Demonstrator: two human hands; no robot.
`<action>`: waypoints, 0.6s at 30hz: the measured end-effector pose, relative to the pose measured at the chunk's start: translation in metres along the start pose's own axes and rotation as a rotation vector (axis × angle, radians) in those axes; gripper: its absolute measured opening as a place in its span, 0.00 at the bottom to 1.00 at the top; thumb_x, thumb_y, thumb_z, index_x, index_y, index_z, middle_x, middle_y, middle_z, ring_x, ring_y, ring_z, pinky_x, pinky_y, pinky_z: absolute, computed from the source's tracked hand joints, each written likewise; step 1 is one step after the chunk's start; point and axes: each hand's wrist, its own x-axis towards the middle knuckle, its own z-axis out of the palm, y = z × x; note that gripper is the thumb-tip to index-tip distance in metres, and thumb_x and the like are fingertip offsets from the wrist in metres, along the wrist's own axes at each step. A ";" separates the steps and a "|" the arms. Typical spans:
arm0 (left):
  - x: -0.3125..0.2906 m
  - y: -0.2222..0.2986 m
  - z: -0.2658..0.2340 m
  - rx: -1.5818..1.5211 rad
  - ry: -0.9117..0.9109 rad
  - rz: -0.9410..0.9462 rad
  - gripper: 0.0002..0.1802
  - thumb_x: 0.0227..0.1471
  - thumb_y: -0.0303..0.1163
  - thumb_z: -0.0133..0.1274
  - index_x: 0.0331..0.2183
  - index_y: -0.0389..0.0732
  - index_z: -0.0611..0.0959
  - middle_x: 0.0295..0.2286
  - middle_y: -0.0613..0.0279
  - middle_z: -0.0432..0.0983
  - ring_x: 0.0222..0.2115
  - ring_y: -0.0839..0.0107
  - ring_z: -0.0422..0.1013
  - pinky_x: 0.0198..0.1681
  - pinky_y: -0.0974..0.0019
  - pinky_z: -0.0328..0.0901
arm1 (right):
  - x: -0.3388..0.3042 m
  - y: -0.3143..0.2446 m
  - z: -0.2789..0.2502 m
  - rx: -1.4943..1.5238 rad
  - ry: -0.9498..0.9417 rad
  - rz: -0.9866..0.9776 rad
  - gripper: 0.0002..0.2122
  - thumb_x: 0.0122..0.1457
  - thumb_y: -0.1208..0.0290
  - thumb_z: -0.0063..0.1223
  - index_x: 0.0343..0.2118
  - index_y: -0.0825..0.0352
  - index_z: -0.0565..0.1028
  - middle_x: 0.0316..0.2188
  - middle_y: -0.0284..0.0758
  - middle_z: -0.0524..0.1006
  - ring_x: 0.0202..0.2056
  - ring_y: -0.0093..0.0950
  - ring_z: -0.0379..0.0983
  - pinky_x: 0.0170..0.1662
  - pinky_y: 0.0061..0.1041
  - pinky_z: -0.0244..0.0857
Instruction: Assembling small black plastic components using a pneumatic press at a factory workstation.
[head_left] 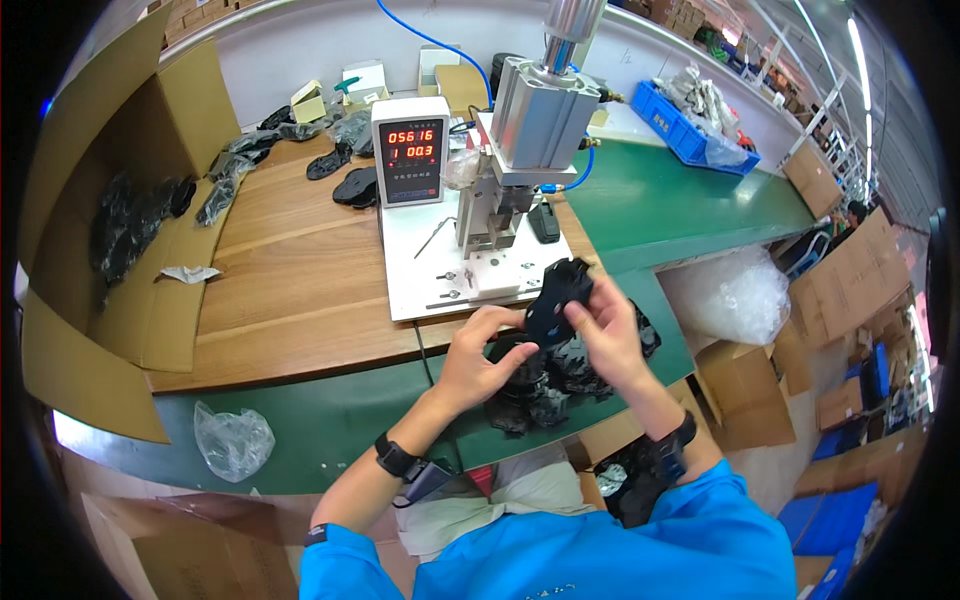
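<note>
Wooden bench top (290, 270) edged in green carries a small white-based pneumatic press (500, 215) with a red-digit counter box (410, 150) beside it. Both hands hold one flat black moulded plastic part (556, 295) just in front of the press base: the left hand (480, 350) pinches its lower edge, the right hand (605, 325) grips its right side. Judged from position, this part is not yet seated under the press. A heap of similar black parts (545, 385) lies beneath the hands; more sit in the open cardboard carton (130, 220) at left. The held part appears thin, matte and irregular in outline.
</note>
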 end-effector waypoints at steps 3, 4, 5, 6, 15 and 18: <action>0.000 -0.013 -0.004 0.008 0.030 0.055 0.16 0.62 0.29 0.56 0.50 0.36 0.80 0.41 0.58 0.83 0.37 0.71 0.75 0.40 0.68 0.67 | 0.055 -0.009 -0.018 -0.020 0.243 -0.072 0.18 0.70 0.75 0.58 0.59 0.73 0.68 0.48 0.40 0.83 0.49 0.24 0.80 0.53 0.23 0.73; 0.001 -0.016 -0.006 0.036 0.002 0.060 0.17 0.64 0.28 0.48 0.52 0.35 0.77 0.39 0.56 0.82 0.38 0.70 0.75 0.40 0.67 0.68 | 0.081 -0.010 -0.027 -0.032 0.335 -0.100 0.18 0.70 0.75 0.59 0.59 0.73 0.68 0.45 0.40 0.84 0.46 0.25 0.81 0.51 0.22 0.74; 0.000 -0.020 -0.009 0.046 0.010 0.039 0.15 0.64 0.28 0.47 0.50 0.34 0.78 0.39 0.56 0.82 0.37 0.69 0.75 0.40 0.67 0.68 | 0.108 -0.005 -0.030 -0.046 0.341 -0.138 0.19 0.70 0.74 0.59 0.59 0.73 0.68 0.43 0.40 0.85 0.44 0.24 0.81 0.49 0.22 0.74; -0.001 -0.023 -0.010 0.047 0.015 0.023 0.14 0.64 0.29 0.46 0.49 0.34 0.78 0.38 0.55 0.81 0.37 0.69 0.74 0.40 0.67 0.68 | 0.130 0.003 -0.035 -0.069 0.352 -0.178 0.19 0.69 0.74 0.60 0.59 0.73 0.68 0.41 0.41 0.85 0.41 0.23 0.82 0.46 0.22 0.75; -0.001 -0.026 -0.011 0.079 -0.014 -0.050 0.12 0.64 0.30 0.44 0.43 0.34 0.78 0.34 0.56 0.79 0.32 0.69 0.72 0.38 0.66 0.68 | 0.197 0.098 -0.061 -0.354 0.338 -0.115 0.21 0.66 0.71 0.64 0.59 0.75 0.73 0.35 0.37 0.85 0.34 0.20 0.80 0.40 0.21 0.73; 0.000 -0.029 -0.010 0.097 0.008 -0.004 0.11 0.64 0.30 0.44 0.42 0.34 0.78 0.33 0.56 0.79 0.31 0.68 0.72 0.38 0.65 0.68 | 0.198 0.104 -0.065 -0.329 0.351 -0.073 0.21 0.66 0.72 0.64 0.60 0.73 0.73 0.35 0.36 0.85 0.35 0.20 0.80 0.41 0.21 0.73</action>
